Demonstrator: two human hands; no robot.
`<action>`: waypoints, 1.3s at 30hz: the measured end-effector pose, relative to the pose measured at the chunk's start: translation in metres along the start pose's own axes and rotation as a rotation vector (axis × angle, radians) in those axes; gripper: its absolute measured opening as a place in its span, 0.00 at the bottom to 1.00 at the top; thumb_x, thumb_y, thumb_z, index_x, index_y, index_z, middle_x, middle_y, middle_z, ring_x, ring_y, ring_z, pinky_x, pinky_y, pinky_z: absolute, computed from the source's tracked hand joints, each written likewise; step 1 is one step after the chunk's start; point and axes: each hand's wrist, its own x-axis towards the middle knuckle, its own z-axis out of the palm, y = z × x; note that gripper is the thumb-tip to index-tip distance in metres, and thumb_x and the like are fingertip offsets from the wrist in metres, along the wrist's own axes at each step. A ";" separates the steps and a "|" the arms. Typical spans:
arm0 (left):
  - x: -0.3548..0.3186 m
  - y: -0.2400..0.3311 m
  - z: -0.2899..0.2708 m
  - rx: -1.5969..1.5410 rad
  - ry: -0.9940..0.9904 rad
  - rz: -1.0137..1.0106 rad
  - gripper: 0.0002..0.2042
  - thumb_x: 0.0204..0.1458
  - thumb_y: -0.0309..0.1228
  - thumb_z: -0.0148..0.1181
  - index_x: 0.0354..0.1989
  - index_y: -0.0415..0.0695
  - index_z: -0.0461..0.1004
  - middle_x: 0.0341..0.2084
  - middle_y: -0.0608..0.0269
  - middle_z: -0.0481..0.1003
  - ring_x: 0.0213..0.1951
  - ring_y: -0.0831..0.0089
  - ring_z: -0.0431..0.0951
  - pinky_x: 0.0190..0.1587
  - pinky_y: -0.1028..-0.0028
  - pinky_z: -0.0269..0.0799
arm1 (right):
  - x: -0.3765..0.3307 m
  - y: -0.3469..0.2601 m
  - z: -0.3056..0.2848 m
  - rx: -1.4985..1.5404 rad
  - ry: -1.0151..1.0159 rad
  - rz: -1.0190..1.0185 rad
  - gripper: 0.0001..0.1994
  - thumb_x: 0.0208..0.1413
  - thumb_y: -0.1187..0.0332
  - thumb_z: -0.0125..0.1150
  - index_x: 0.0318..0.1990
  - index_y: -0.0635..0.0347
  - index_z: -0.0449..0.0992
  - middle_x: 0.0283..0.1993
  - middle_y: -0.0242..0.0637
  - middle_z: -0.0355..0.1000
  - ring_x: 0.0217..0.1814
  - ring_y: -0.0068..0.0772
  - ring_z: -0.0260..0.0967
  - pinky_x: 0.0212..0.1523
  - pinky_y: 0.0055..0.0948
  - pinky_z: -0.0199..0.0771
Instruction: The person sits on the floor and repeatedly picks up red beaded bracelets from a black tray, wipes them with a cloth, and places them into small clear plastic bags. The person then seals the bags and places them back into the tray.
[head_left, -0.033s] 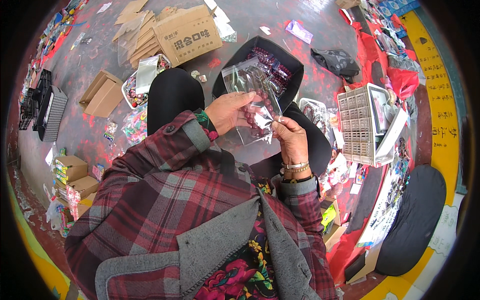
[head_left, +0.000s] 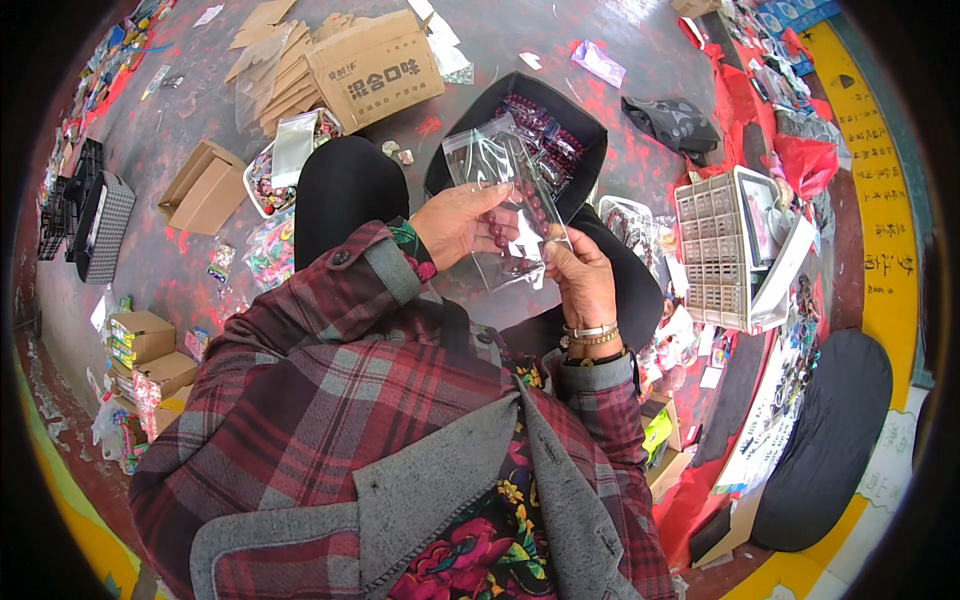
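Observation:
A clear plastic bag [head_left: 475, 155] with a string of dark red beads [head_left: 500, 232] inside is stretched between my two hands above my lap. My left hand [head_left: 455, 228] grips the bag's left side, thumb lying across its front and fingers behind. At the lower right edge, my right hand [head_left: 583, 282] pinches the plastic between thumb and fingers; a bracelet circles that wrist. Just beyond the bag stands a black open box [head_left: 592, 130] holding several packets of dark red beads [head_left: 545, 135]. Glare on the plastic hides part of the string.
A cardboard box [head_left: 380, 75] lies beside flattened cardboard [head_left: 280, 80] at the far left. An open carton [head_left: 205, 185] sits nearer. To the right are a white plastic basket [head_left: 708, 250], a dark bag [head_left: 672, 127] and a long black cushion-like thing [head_left: 825, 440].
The plastic bag shifts slightly between my hands, and its glare is smaller, so more of the beads shows. Both hands stay nearly in place.

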 end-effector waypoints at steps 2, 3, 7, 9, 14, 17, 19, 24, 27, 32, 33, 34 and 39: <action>-0.002 0.000 0.000 -0.054 0.002 0.014 0.19 0.59 0.40 0.44 0.51 0.39 0.64 0.35 0.56 0.75 0.39 0.68 0.75 0.47 0.62 0.70 | -0.001 -0.004 0.003 0.099 -0.041 0.050 0.07 0.48 0.73 0.63 0.35 0.63 0.75 0.29 0.28 0.72 0.24 0.14 0.65 0.25 0.12 0.65; -0.002 0.000 0.001 -0.081 0.003 0.020 0.19 0.59 0.40 0.44 0.51 0.39 0.64 0.35 0.56 0.75 0.39 0.68 0.75 0.47 0.62 0.70 | -0.001 -0.003 0.001 0.059 -0.049 0.080 0.07 0.48 0.73 0.63 0.35 0.63 0.76 0.29 0.28 0.72 0.24 0.14 0.65 0.24 0.12 0.66; 0.000 0.001 -0.001 -0.142 0.009 0.054 0.18 0.59 0.39 0.44 0.52 0.39 0.64 0.35 0.56 0.75 0.40 0.67 0.75 0.48 0.62 0.69 | -0.002 -0.004 -0.002 -0.044 -0.033 0.112 0.05 0.47 0.74 0.62 0.33 0.62 0.76 0.29 0.28 0.72 0.24 0.15 0.65 0.26 0.13 0.65; -0.003 0.004 0.004 -0.098 -0.018 0.068 0.18 0.59 0.38 0.45 0.52 0.39 0.64 0.34 0.57 0.75 0.40 0.66 0.75 0.48 0.62 0.69 | 0.000 -0.001 -0.004 -0.039 -0.042 0.063 0.05 0.47 0.74 0.62 0.33 0.62 0.76 0.29 0.28 0.72 0.24 0.15 0.64 0.26 0.13 0.63; -0.002 0.001 0.004 -0.066 -0.054 0.015 0.17 0.57 0.36 0.48 0.51 0.39 0.65 0.32 0.62 0.75 0.41 0.67 0.75 0.47 0.62 0.69 | -0.002 -0.001 0.001 -0.058 -0.012 0.025 0.04 0.45 0.77 0.58 0.31 0.63 0.76 0.27 0.29 0.71 0.25 0.17 0.64 0.27 0.14 0.61; -0.001 -0.001 0.003 -0.096 -0.112 0.001 0.16 0.56 0.34 0.49 0.51 0.39 0.65 0.35 0.61 0.74 0.42 0.66 0.74 0.47 0.60 0.70 | -0.002 0.003 0.000 -0.045 -0.046 -0.049 0.05 0.45 0.79 0.54 0.30 0.64 0.75 0.27 0.30 0.71 0.26 0.19 0.64 0.29 0.16 0.61; 0.000 -0.004 0.003 -0.129 -0.171 0.006 0.15 0.56 0.32 0.50 0.50 0.39 0.66 0.37 0.59 0.73 0.44 0.66 0.74 0.46 0.59 0.70 | -0.001 0.006 -0.002 -0.052 -0.071 -0.069 0.06 0.45 0.79 0.51 0.31 0.64 0.75 0.27 0.30 0.71 0.27 0.20 0.64 0.30 0.18 0.63; -0.001 -0.005 0.004 -0.119 -0.076 -0.002 0.11 0.53 0.25 0.52 0.45 0.39 0.68 0.40 0.56 0.73 0.45 0.64 0.74 0.46 0.59 0.71 | -0.001 0.014 -0.005 -0.117 -0.071 -0.042 0.09 0.48 0.78 0.49 0.37 0.64 0.73 0.32 0.31 0.72 0.31 0.21 0.67 0.34 0.19 0.66; 0.000 -0.006 0.002 -0.099 -0.069 0.056 0.09 0.52 0.23 0.53 0.42 0.39 0.69 0.40 0.55 0.73 0.44 0.63 0.74 0.44 0.61 0.73 | -0.005 0.008 0.002 -0.050 -0.067 -0.002 0.09 0.50 0.76 0.52 0.39 0.65 0.73 0.33 0.31 0.72 0.33 0.20 0.67 0.36 0.20 0.67; 0.001 -0.006 0.000 -0.024 -0.020 0.023 0.10 0.52 0.23 0.53 0.43 0.40 0.70 0.39 0.58 0.74 0.43 0.66 0.75 0.44 0.64 0.73 | -0.002 -0.008 0.003 -0.082 -0.039 -0.092 0.13 0.49 0.72 0.62 0.42 0.65 0.72 0.36 0.30 0.72 0.35 0.19 0.67 0.38 0.17 0.66; 0.000 -0.005 0.002 0.004 -0.024 0.003 0.10 0.52 0.24 0.53 0.44 0.40 0.69 0.39 0.59 0.73 0.43 0.68 0.75 0.44 0.65 0.73 | -0.002 -0.010 0.002 -0.149 -0.055 -0.095 0.13 0.48 0.73 0.62 0.42 0.65 0.73 0.36 0.30 0.72 0.35 0.18 0.66 0.38 0.16 0.66; -0.002 -0.005 0.004 0.031 -0.025 -0.014 0.11 0.52 0.24 0.54 0.44 0.41 0.69 0.39 0.60 0.73 0.42 0.69 0.75 0.44 0.66 0.73 | -0.002 -0.013 0.000 -0.216 -0.075 -0.096 0.12 0.48 0.73 0.62 0.41 0.65 0.73 0.35 0.29 0.72 0.35 0.17 0.66 0.38 0.16 0.66; -0.001 -0.012 0.005 0.186 -0.118 -0.119 0.14 0.53 0.27 0.54 0.49 0.41 0.67 0.40 0.65 0.72 0.41 0.75 0.73 0.44 0.71 0.72 | 0.000 -0.004 -0.005 -0.266 -0.200 -0.061 0.08 0.49 0.74 0.62 0.37 0.64 0.75 0.31 0.25 0.71 0.32 0.15 0.65 0.36 0.15 0.65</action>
